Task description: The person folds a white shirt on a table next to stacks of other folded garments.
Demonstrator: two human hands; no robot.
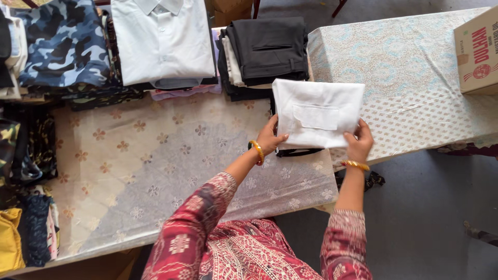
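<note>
your left hand (270, 136) and right hand (359, 140) each pinch a near corner of the folded white shirt (317, 113), held over the counter (155, 171) edge. it looks light, soft and floppy; keep 2 corners supported.

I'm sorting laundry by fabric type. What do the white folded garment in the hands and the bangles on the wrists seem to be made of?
The white folded garment, held at its near edge by the left hand and right hand, looks like matte woven cloth, perhaps cotton: crisp folds, stitched pocket, no sheen. The bangles look like polished gold-coloured metal; whether solid or plated cannot be told.
</note>
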